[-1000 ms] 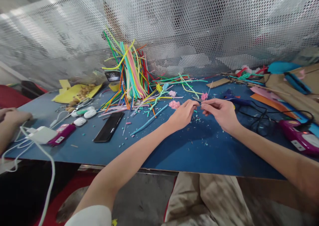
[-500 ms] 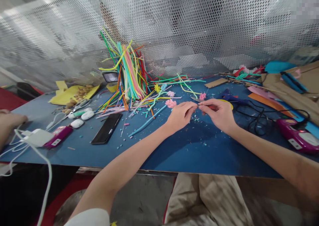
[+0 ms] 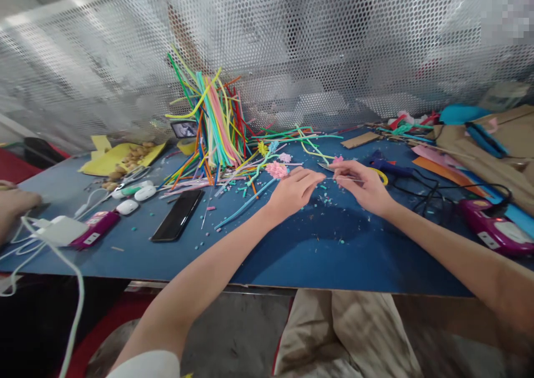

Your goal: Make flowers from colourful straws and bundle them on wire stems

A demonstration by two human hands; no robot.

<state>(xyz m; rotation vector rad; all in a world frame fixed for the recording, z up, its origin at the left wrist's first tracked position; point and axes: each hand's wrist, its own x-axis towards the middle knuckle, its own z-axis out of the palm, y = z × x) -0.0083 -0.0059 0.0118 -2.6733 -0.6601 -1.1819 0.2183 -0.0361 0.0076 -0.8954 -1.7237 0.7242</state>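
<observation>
A pink fuzzy flower stands out at the back of my left hand, whose fingers are closed. From its fingertips a thin pale wire runs across to my right hand, which pinches the other end. Whether flower and wire are one piece is hidden by the left hand. Just beyond the right fingers lies a second pink flower, partly covered. Scissors with a yellow handle lie under and beside the right hand. Yellow, blue and lilac fuzzy flowers lie behind the left hand.
A big bunch of coloured pipe cleaners stands at the back. A black phone lies left of my forearm. Glue gun, cables and a purple power strip are on the right. Another person's hand is at far left.
My left hand has moved left, the pink flower shifting with it. The gap between my hands has widened, and more of the thin wire shows between them.
</observation>
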